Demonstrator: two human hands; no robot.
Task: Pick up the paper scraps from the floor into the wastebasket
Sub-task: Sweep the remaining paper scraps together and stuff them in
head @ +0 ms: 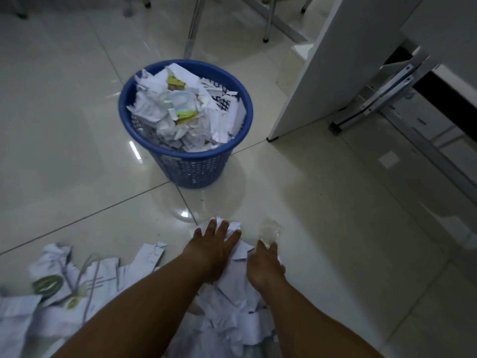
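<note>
A blue perforated wastebasket (pixel 192 166) stands on the tiled floor, heaped with crumpled paper. A pile of white paper scraps (pixel 232 306) lies on the floor in front of me. My left hand (pixel 214 244) lies on the far end of that pile with its fingers spread and straight. My right hand (pixel 263 264) rests on the pile's right side, its fingertips touching a piece of clear crumpled plastic (pixel 269 229). More torn sheets with green print (pixel 64 285) lie at the lower left.
A white cabinet panel (pixel 335 60) stands to the right of the basket, with a folded metal ladder (pixel 382 96) leaning beside it. Chair and table legs (pixel 192 27) stand behind the basket. Bare glossy tile (pixel 64 125) stretches to the left.
</note>
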